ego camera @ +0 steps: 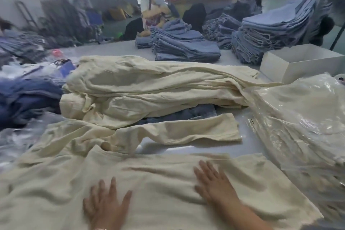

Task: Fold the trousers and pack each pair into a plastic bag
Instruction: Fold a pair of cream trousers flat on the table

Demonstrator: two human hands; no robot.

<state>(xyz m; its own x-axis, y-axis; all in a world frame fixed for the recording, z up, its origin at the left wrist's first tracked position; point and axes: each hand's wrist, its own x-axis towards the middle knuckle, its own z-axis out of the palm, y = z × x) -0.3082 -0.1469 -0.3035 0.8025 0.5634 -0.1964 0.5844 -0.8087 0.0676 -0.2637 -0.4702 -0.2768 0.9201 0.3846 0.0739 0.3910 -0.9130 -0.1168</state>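
A pair of cream trousers [158,179] lies spread across the near edge of the table, one leg [186,130] trailing to the right. My left hand [104,205] presses flat on the cloth with its fingers spread. My right hand [212,183] also lies flat on the cloth, fingers straight, a little further right. Behind them a heap of cream trousers [149,87] is piled in the middle of the table. On the right sits a stack of cream trousers packed in clear plastic bags [302,117].
Stacks of folded blue denim [186,46] stand at the back of the grey table [224,147], with a white open box [298,63] at the right. Dark blue garments [26,97] and loose plastic lie at the left. A person [155,9] sits behind the far stacks.
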